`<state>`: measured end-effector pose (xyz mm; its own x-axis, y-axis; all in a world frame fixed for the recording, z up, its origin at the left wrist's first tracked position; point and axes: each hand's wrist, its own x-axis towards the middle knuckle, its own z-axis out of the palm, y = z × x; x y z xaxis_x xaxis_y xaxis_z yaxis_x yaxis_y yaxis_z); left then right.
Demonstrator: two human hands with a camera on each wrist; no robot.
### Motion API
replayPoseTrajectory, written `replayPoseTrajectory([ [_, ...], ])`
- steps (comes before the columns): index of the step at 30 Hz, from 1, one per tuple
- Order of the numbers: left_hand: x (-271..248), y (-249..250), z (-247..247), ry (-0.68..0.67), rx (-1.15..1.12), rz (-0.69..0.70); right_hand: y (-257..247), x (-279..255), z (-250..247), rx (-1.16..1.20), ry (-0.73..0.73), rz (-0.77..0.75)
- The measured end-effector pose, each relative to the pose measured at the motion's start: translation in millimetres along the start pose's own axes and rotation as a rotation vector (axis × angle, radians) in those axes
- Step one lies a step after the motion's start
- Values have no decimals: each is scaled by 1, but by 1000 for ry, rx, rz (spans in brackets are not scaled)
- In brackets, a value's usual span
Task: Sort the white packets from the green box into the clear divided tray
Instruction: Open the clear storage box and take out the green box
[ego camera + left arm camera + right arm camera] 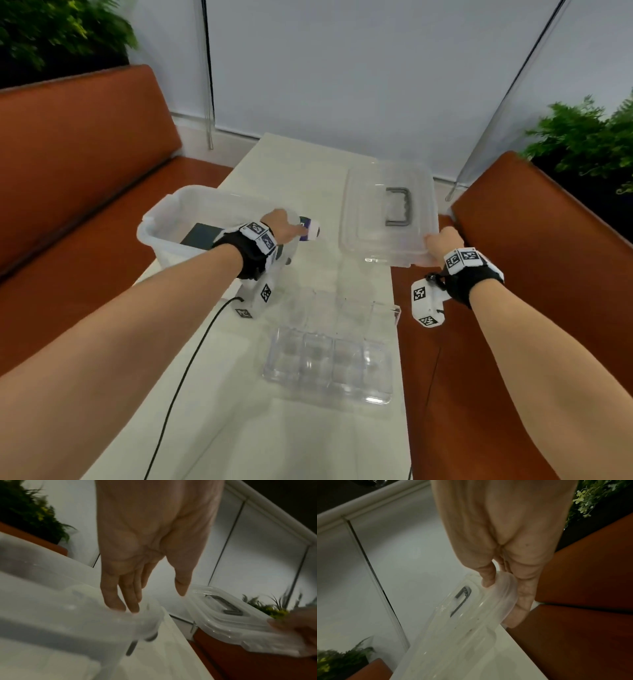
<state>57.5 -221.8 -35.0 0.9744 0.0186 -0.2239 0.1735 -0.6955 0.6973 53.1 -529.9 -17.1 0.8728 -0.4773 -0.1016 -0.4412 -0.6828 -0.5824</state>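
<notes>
A dark green box [200,236] lies inside a translucent storage bin [178,209] at the table's left. My left hand [286,228] reaches over the bin's right rim [68,615]; in the left wrist view the left hand [152,599] has straight fingers whose tips touch that rim. My right hand [442,245] grips the near right corner of the clear lid [387,212] with a grey handle; the right hand [503,596] has its thumb on top of the lid [453,635] and its fingers beneath. The clear divided tray [329,366] sits near me. No white packets show.
A second clear divided piece [342,305] lies beyond the tray. A small white and purple item [310,230] shows past my left hand. A black cable [191,359] crosses the white table [239,428]. Orange benches [548,342] flank both sides.
</notes>
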Motion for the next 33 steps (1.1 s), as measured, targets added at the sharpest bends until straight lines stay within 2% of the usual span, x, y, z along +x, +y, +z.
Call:
replayPoseTrajectory([
  [2,-4,-3,13,-55,140,13,12,6,3,-68,-48,9],
  [5,-9,-7,23,-38,217,29,28,11,14,-118,-155,39],
  [10,-9,-11,22,-40,169,28,49,15,33,-174,-364,81],
  [14,-12,-12,22,-43,144,20,57,14,42,-199,-475,114],
  [19,-16,-11,24,-31,127,12,68,15,58,-184,-646,95],
  [27,-17,-13,25,-34,121,31,86,13,93,-276,-620,99],
  [29,-17,-13,25,-39,131,37,88,10,98,-365,-625,55],
  [33,-17,-15,25,-41,126,39,88,7,101,-385,-597,10],
])
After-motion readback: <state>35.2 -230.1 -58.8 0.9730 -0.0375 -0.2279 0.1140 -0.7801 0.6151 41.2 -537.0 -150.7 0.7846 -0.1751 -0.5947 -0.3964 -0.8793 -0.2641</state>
